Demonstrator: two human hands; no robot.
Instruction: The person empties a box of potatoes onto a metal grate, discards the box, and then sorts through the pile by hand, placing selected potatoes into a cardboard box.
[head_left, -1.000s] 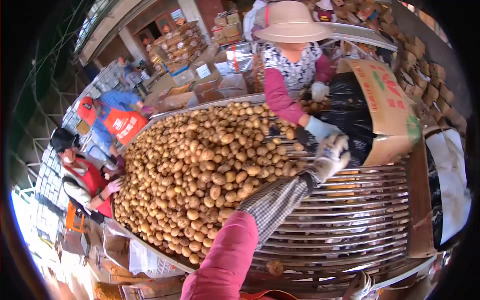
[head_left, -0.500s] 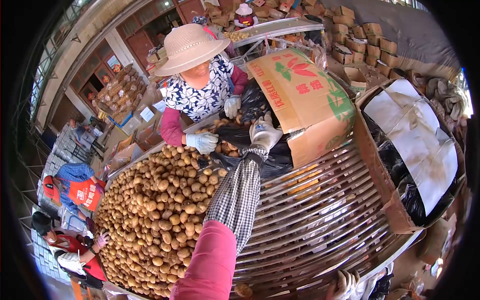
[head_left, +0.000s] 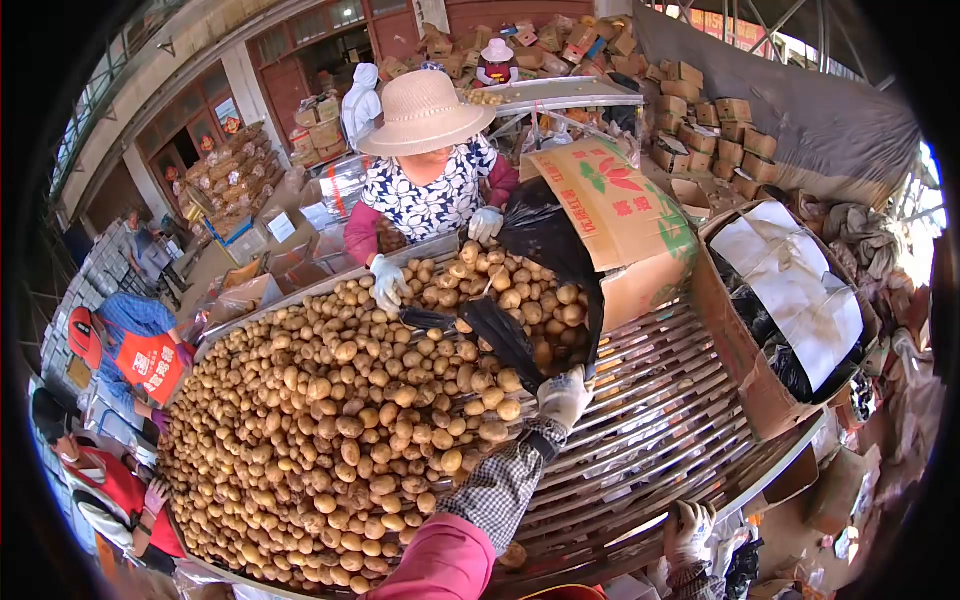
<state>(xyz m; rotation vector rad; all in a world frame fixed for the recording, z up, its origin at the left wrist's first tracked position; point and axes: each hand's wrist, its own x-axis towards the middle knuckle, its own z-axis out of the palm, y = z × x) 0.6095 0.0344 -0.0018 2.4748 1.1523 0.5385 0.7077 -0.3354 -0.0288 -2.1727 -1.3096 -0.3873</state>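
Observation:
My left hand [head_left: 565, 396], in a white glove with a checked sleeve, grips the lower lip of a black bag [head_left: 540, 235]. The bag lines a tipped cardboard box [head_left: 620, 205]. Potatoes [head_left: 520, 290] spill out of it onto a big heap of potatoes [head_left: 320, 420] on the roller table [head_left: 660, 420]. A person in a straw hat [head_left: 425, 190] stands opposite, with one gloved hand [head_left: 388, 282] on the heap and the other [head_left: 487, 222] on the bag. My gloved right hand [head_left: 690, 528] holds the table's near rim.
A second open box [head_left: 790, 300], lined with black plastic and white paper, stands to the right of the table. Two workers in red [head_left: 135, 355] [head_left: 105, 495] sort at the far left end. Stacked cartons [head_left: 720, 120] fill the background.
The box has tipped further and potatoes have poured onto the heap. My left hand has come down and towards me along the bag's edge. The other person's hand has left the bag for the heap.

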